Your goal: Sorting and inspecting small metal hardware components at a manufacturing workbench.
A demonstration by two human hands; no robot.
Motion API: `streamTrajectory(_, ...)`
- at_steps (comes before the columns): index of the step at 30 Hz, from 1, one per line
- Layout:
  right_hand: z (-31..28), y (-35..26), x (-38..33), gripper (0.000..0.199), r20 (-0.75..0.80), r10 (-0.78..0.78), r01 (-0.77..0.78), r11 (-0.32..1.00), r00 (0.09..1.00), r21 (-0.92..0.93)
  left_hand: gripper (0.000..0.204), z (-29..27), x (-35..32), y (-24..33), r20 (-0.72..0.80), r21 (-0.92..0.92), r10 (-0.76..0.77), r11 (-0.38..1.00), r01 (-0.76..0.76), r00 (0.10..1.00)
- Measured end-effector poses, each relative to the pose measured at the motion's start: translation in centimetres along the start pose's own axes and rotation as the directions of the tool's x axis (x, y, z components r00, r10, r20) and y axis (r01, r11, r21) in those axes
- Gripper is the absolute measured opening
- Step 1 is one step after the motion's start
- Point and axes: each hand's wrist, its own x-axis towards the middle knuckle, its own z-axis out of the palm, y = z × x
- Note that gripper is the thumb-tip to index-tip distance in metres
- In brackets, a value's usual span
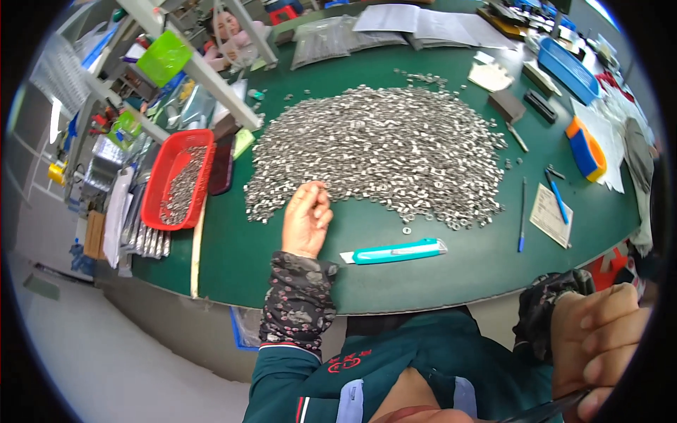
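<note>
Left hand (pixel 305 224): grip loosely curled, small-parts pile (pixel 381 151) at 1 o'clock; can't tell if closed.
Right hand (pixel 599 342): 4 o'clock, fingers curled by dark object (pixel 553 408); hold unclear.

Left hand (pixel 306 217) at front edge of heaped small grey metal rings (pixel 381 151). Teal plastic cutter (pixel 395 252) on green counter (pixel 465 278).
</note>
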Motion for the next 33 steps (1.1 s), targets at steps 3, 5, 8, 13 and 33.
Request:
streamTrajectory(3,-0.1,0.2,-1.9,0.028,-0.087,-0.044,0.042,0.999,0.995,-0.023,0.011,0.5,0.5,-0.6,0.013,-0.011,0.001,1.0,-0.001,1.0)
streamTrajectory(5,-0.1,0.4,-3.1,0.028,-0.179,-0.028,0.026,1.0,0.983,-0.016,0.011,0.1,0.4,-0.7,0.008,-0.006,0.006,1.0,-0.006,1.0)
streamTrajectory(8,-1.2,0.7,-3.6,0.027,-0.037,0.034,-0.035,0.999,0.999,-0.022,0.011,-0.4,0.0,-0.3,0.01,0.019,0.022,1.0,-0.022,1.0)
streamTrajectory(13,-1.5,0.5,-6.4,0.027,-0.17,0.135,-0.141,0.99,0.976,-0.027,0.011,-0.1,-0.5,-0.3,-0.012,0.046,0.033,0.998,-0.032,0.999)
streamTrajectory(33,0.5,1.9,-8.8,0.01,0.019,0.524,-0.523,0.852,0.852,-0.029,0.01,0.8,0.0,-0.4,-0.008,0.038,-0.008,0.999,0.008,1.0)
